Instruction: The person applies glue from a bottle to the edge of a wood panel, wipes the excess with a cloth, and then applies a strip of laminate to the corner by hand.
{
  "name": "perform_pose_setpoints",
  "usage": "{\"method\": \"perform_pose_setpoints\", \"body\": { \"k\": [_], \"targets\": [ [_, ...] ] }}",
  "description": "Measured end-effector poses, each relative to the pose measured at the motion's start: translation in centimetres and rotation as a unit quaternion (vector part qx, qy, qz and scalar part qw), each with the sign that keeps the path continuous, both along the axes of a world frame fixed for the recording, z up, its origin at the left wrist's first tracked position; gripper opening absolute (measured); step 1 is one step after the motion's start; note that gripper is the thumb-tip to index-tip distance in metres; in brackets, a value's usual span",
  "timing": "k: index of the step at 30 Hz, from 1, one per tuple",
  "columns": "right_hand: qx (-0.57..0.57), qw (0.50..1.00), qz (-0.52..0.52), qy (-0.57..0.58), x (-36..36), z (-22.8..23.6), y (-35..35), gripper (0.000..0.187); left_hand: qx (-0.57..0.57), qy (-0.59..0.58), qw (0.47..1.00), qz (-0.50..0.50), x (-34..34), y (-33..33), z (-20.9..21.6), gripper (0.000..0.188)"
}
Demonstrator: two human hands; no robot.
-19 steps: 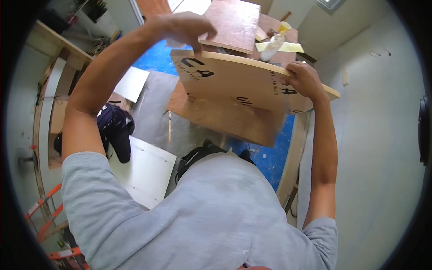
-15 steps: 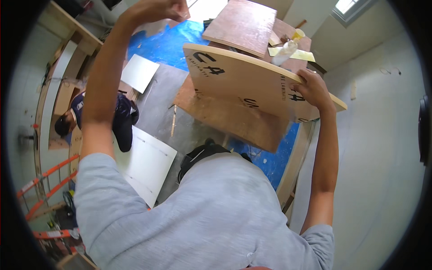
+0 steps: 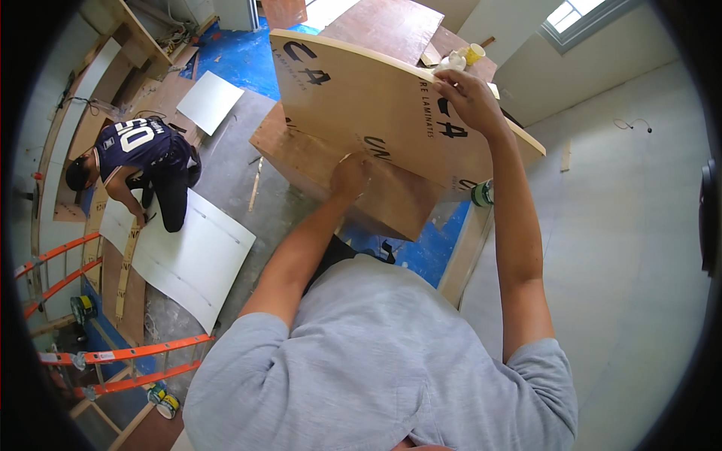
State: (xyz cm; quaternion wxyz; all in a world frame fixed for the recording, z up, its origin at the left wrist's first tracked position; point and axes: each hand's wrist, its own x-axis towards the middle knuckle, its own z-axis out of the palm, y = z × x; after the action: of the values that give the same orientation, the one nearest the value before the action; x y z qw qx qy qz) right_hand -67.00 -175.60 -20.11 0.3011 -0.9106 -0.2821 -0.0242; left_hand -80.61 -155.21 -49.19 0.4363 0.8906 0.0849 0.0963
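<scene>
A large tan laminate board (image 3: 338, 98) with dark printing on its face stands on edge, tilted, on a brown plywood box (image 3: 391, 203) in front of me. My right hand (image 3: 474, 101) grips its pale top edge, thumb on the printed face and fingers over the far side. Low in front of that face, just over the box top, my left hand (image 3: 350, 177) is closed. A small pale bit shows at its fingers, but I cannot make out what it holds.
On the left a person (image 3: 143, 161) in a dark jersey bends over a white sheet (image 3: 188, 244). Orange ladders (image 3: 135, 352) lie lower left. Behind the board are plywood sheets (image 3: 383, 30) and a yellow cup (image 3: 474, 52). A green can (image 3: 482, 194) stands by the right wall.
My left hand has come down from high at the upper left to the box top before the board. My right hand still grips the top edge, now further left along it.
</scene>
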Motion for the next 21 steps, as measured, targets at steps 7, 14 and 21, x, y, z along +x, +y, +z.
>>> {"method": "perform_pose_setpoints", "body": {
  "k": [7, 14, 21],
  "targets": [
    [0.020, 0.999, -0.003, 0.034, 0.2, -0.8, -0.7, 0.040, 0.160, -0.064, 0.983, -0.066, -0.1, -1.0, 0.7, 0.021],
    [0.049, 0.998, 0.023, 0.030, 0.4, -1.0, -1.6, 0.042, 0.096, -0.332, 0.934, -0.095, 2.5, 3.5, 23.3, 0.016],
    [0.045, 0.999, -0.003, -0.007, -0.3, -0.5, -0.5, 0.034, 0.186, -0.242, 0.904, -0.300, 11.4, 5.6, 29.6, 0.030]
  ]
}}
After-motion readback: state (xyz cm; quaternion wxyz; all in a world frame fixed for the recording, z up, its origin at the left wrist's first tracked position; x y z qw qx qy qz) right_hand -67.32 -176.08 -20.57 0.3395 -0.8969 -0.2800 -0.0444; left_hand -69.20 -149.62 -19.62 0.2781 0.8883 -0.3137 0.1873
